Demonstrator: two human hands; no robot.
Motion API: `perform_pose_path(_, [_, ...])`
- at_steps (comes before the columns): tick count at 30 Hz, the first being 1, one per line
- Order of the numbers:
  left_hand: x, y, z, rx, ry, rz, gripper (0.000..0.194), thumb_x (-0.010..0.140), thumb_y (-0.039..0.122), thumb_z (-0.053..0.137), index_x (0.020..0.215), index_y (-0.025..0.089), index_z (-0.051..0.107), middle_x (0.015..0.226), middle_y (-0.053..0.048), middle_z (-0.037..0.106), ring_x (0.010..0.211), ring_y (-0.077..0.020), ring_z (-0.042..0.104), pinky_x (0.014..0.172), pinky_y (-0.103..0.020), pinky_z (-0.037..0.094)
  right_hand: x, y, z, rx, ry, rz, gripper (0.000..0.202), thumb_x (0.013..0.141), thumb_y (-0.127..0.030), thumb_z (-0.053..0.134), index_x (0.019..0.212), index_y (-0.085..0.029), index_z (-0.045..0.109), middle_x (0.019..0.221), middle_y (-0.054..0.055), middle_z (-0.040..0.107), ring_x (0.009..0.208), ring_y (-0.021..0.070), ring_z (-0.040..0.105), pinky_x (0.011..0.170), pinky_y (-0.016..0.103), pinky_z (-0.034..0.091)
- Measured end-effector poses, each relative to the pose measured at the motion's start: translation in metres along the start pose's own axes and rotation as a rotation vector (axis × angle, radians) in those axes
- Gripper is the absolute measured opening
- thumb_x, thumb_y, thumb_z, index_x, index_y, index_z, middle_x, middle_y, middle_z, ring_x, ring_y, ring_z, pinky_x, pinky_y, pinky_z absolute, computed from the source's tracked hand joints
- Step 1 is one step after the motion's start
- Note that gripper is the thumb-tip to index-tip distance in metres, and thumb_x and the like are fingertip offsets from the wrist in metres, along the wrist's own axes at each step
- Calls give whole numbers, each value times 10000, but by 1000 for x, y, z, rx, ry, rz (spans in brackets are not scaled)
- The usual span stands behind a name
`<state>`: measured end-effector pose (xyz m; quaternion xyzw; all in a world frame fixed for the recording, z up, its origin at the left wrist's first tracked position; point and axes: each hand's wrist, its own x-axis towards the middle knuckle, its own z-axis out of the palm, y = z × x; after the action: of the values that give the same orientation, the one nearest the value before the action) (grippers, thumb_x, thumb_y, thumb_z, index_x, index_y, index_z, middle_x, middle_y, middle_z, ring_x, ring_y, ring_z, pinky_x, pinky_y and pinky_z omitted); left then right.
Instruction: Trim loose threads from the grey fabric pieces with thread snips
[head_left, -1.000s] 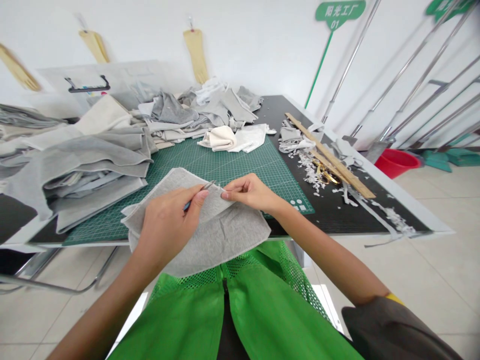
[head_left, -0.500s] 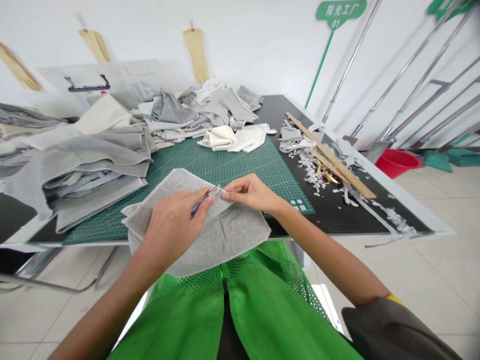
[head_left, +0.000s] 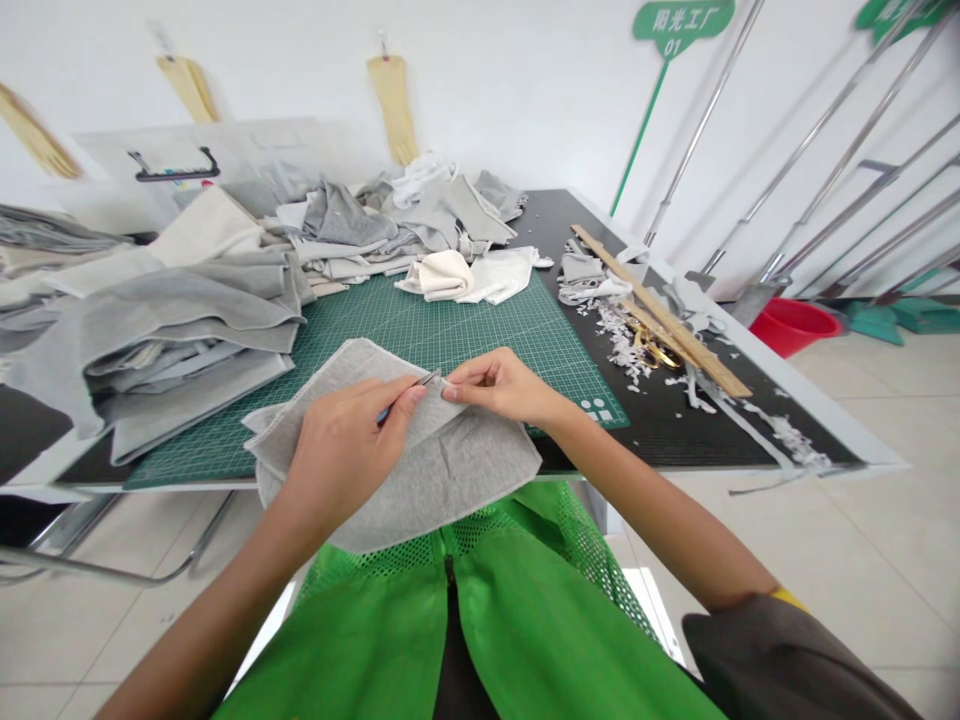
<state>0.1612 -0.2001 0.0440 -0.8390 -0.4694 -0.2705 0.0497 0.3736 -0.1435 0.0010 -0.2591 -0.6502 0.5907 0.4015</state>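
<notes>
My left hand point(head_left: 352, 430) is closed around a pair of small thread snips point(head_left: 429, 378). Their metal tips poke out past the thumb and forefinger, and a bit of blue handle shows beneath the fingers. Just to the right, my right hand point(head_left: 499, 388) pinches the edge of a piece of grey cloth point(head_left: 450, 480) between thumb and fingers. The snips' tips lie at that edge, close to the pinching fingers. Partly over the green cutting mat point(head_left: 360, 318), the cloth hangs past the table's front edge toward my lap.
Folded grey fabric point(head_left: 187, 305) is stacked at left, with a heap of cloth pieces point(head_left: 420, 220) behind. A cream cloth point(head_left: 442, 275) lies on the mat. At right are wooden rulers point(head_left: 675, 325), gold-handled scissors point(head_left: 654, 350) and white scraps point(head_left: 622, 345). A red bucket point(head_left: 796, 325) stands on the floor.
My left thumb and fingers have squeezed together on the snips, so less of the handle shows and the blades look closer together. My right hand and the cloth have barely moved.
</notes>
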Motion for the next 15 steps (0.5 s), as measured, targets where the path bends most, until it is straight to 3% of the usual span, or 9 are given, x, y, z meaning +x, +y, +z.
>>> perform_pose_path(10, [3,-2,-9,5,21,-71,304,1000,392,476,1067,270,746,1007,2,780,870,-206,729,739,-332,536,1,1,0,-9,4,-15,303,732,-398,811,908,-151,798,819,47,771,747,135,676,741,277,533])
perform_pose_path(15, [4,-4,-19,-25,-54,-67,289,983,413,504,1030,295,764,974,21,784,799,-200,722,743,-332,534,0,0,0,-27,10,-15,314,736,-397,809,925,-146,798,815,52,774,745,144,680,739,285,534])
